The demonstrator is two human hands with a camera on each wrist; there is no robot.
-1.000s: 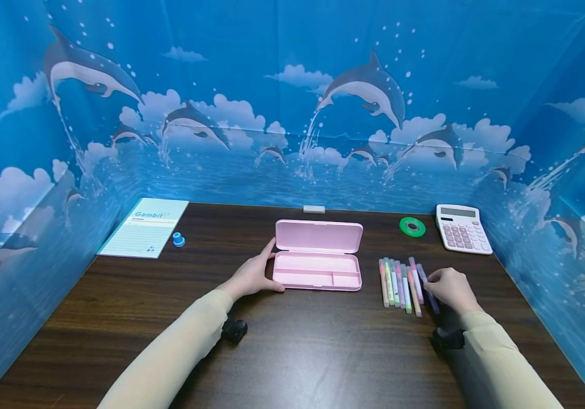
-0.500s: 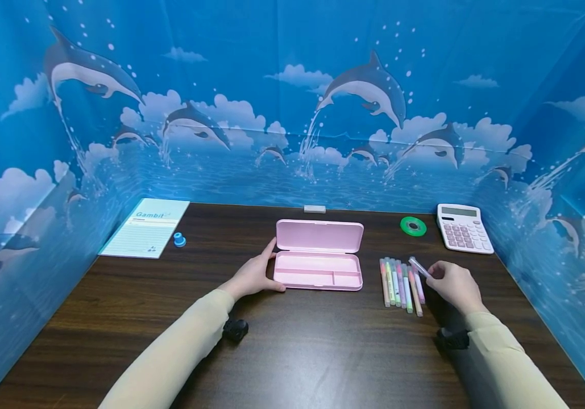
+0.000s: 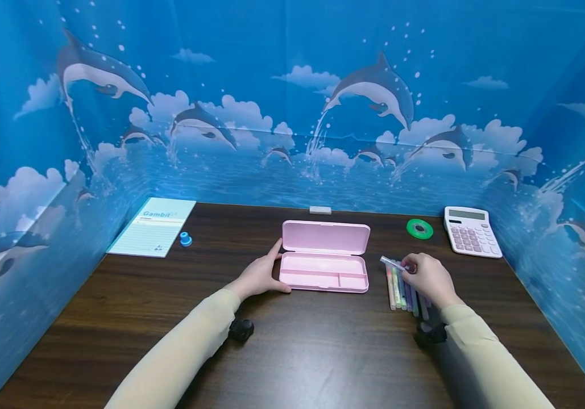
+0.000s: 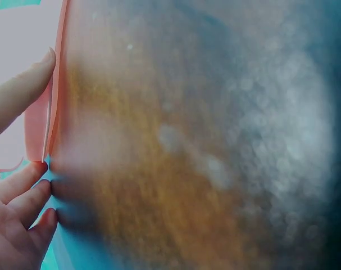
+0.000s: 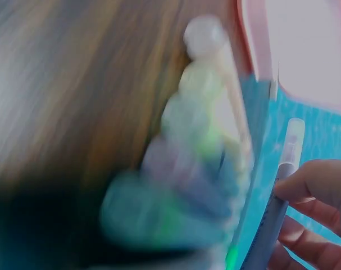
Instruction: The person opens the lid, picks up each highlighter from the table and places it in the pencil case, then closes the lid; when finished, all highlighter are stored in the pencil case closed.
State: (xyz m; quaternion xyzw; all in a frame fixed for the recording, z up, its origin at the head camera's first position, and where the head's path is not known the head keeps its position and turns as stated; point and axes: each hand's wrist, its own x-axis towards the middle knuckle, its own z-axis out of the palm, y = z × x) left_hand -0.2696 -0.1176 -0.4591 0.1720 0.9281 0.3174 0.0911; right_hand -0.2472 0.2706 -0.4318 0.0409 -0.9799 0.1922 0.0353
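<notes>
A pink pencil case lies with its lid raised, its tray split into compartments with nothing in them. My left hand holds its left end, thumb along the front corner and index finger up by the lid. In the left wrist view the thumb sits against the pink edge. My right hand pinches a purple marker with a clear cap, tilted above the other markers. Those colored markers lie side by side on the table, right of the case, partly hidden under the hand.
A green tape roll and a white calculator lie at the back right. A white eraser-like block sits at the back edge. On the left are a Gambit notepad and a small blue cap-like object.
My right hand has lifted the purple marker from the right end of the row and carried it left over the others. The left hand stays on the case; the head view has shifted slightly.
</notes>
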